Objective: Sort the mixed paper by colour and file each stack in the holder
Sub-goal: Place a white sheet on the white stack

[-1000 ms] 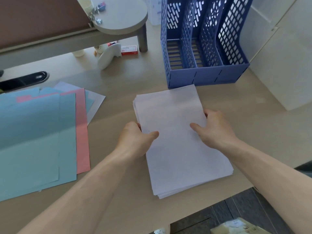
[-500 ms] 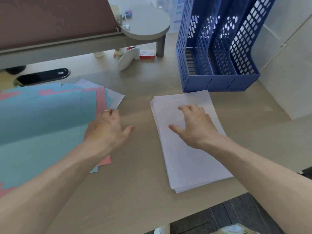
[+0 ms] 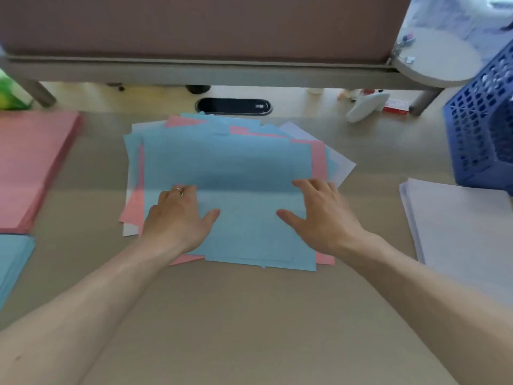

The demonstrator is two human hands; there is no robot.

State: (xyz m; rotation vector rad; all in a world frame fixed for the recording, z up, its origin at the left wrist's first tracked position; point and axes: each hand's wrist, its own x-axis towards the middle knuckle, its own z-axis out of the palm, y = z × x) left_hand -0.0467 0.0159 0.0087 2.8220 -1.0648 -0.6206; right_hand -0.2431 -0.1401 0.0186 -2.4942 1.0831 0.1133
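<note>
A mixed pile of blue, pink and white sheets lies fanned out in the middle of the desk, a blue sheet on top. My left hand rests flat on the pile's left part, fingers spread. On the pile's right part lies my right hand, also flat. A sorted white stack sits at the right. To the far left a pink stack lies, with a blue stack in front of it. The blue mesh file holder stands at the right edge, partly cut off.
A raised monitor shelf spans the back, with a round shelf end at the right. A black cable port sits behind the pile. A white object and a red box lie under the shelf.
My view swung left from the white stack to the mixed pile. Both hands left the white stack and now rest flat on the mixed pile.
</note>
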